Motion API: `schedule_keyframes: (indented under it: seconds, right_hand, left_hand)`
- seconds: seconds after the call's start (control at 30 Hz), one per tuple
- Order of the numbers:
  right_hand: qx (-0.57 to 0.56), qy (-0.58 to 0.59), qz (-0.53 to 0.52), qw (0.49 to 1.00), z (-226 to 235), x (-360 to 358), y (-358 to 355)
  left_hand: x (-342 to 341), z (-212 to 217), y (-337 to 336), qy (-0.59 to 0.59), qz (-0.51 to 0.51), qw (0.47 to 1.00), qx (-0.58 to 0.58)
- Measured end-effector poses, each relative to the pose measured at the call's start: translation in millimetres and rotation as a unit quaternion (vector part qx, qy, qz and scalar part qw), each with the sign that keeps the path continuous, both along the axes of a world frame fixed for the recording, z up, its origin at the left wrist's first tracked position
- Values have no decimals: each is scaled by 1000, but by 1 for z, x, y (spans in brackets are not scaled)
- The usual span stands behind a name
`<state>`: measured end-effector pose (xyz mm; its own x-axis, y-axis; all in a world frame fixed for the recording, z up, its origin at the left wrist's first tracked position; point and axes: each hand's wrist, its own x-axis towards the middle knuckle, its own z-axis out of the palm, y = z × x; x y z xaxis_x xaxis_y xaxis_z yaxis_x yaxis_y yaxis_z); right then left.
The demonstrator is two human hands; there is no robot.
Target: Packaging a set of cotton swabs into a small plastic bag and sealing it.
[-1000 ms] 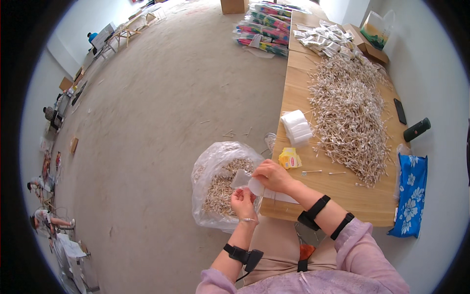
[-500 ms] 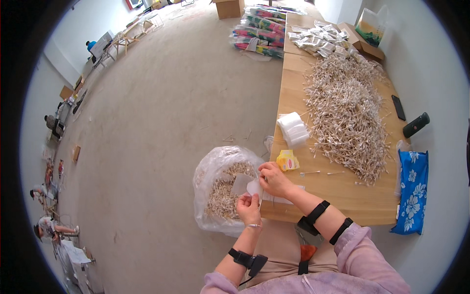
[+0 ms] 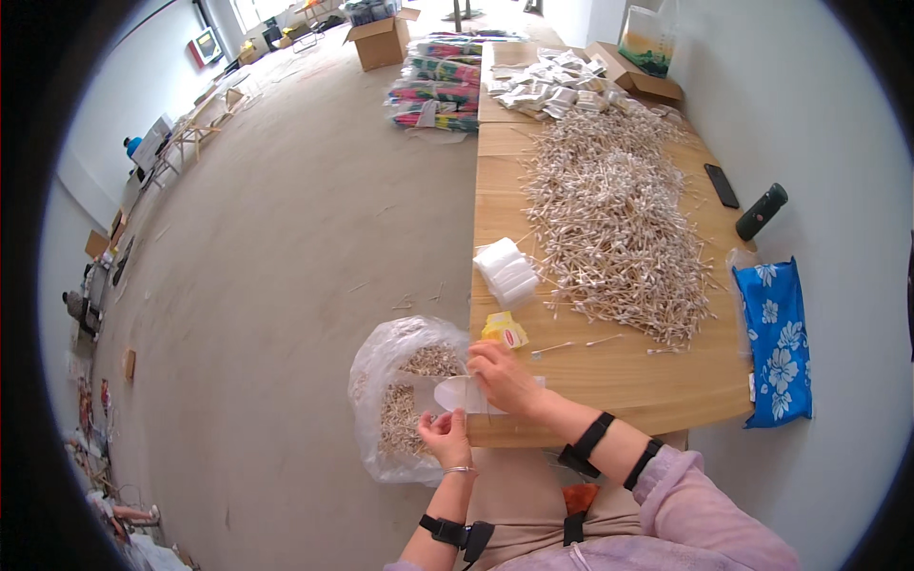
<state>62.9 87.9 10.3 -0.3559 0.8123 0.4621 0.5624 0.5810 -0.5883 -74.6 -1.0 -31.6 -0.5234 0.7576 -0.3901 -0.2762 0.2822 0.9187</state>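
Wooden table (image 3: 666,381) bears heaped cotton swabs (image 3: 619,228). At its near-left corner, your right hand (image 3: 503,377) pinches a translucent bag (image 3: 457,394); your left hand (image 3: 446,438) touches the bag's lower edge, its grip impossible to tell.

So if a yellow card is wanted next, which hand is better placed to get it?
Probably the right hand: it's over the table, close to the yellow cards. The left hand is farther from them, near the bag of cotton swabs. Both are at thin plastic, though.
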Motion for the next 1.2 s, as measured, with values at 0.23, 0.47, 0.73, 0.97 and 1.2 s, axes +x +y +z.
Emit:
schedule_keyframes:
  seconds: [0.23, 0.47, 0.73, 0.97, 1.2]
  right_hand:
    - [21, -148, -284, 947, 15, 106, -21]
    - [-39, -157, -230, 960, 6, 120, -41]
    - [2, -181, -217, 959, 39, 137, 69]
    - [-104, -345, -141, 922, 31, 145, 133]
    - [-43, -383, -185, 904, 35, 185, 102]
  left_hand:
    - [25, 34, 17, 438, -132, 874, 167]
    - [101, 48, 50, 478, -374, 751, 260]
    - [111, 24, 51, 481, -361, 755, 262]
    - [114, 34, 51, 441, -386, 766, 263]
    - [111, 39, 53, 425, -389, 781, 242]
